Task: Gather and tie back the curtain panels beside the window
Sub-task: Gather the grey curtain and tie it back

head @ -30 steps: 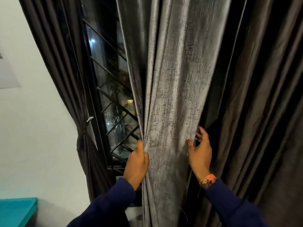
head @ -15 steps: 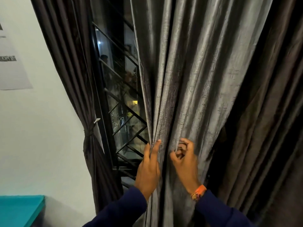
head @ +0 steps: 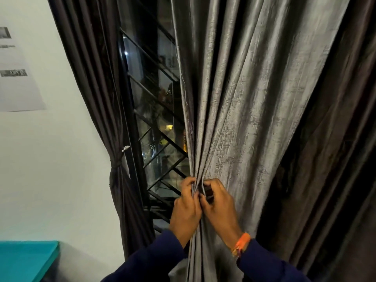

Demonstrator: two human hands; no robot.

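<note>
A grey textured curtain panel hangs in front of me, right of the window. Its folds are bunched together at waist height. My left hand pinches the left edge of the bunch. My right hand, with an orange wristband, grips the folds right beside it; the two hands touch. A darker brown panel hangs behind and to the right. At the left of the window, another dark panel is tied back with a band.
The window has black diagonal bars, and it is dark outside. A white wall with a paper sheet is at the left. A teal surface sits at the lower left corner.
My hands came together, drawing the wide grey panel into a narrow bunch. The right hand moved left from the panel's far edge to beside the left hand.
</note>
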